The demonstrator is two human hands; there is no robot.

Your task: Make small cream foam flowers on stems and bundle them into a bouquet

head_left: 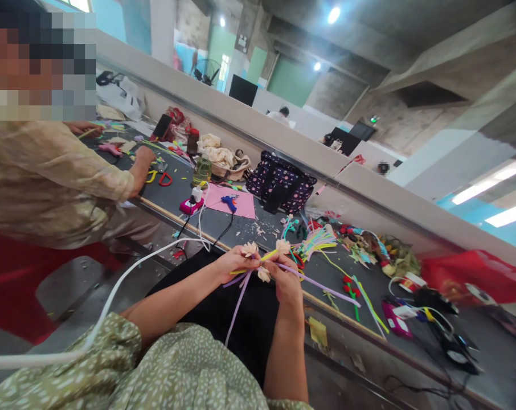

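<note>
Both hands meet over the front edge of the dark table. My left hand is closed, its fingertips pinching purple and yellow pipe cleaners. Close beside it, my right hand is closed on the same bunch. Cream fluffy flowers stick out around the fingertips, above and below. A long purple stem runs out to the right, and another purple stem hangs down over the lap. Just past my right hand lies a bundle of pastel pipe cleaners.
A blue glue gun rests on a pink sheet, with a dotted bag behind. A magenta power strip has white and black cables. Red flowers lie right. A person works at the left near scissors.
</note>
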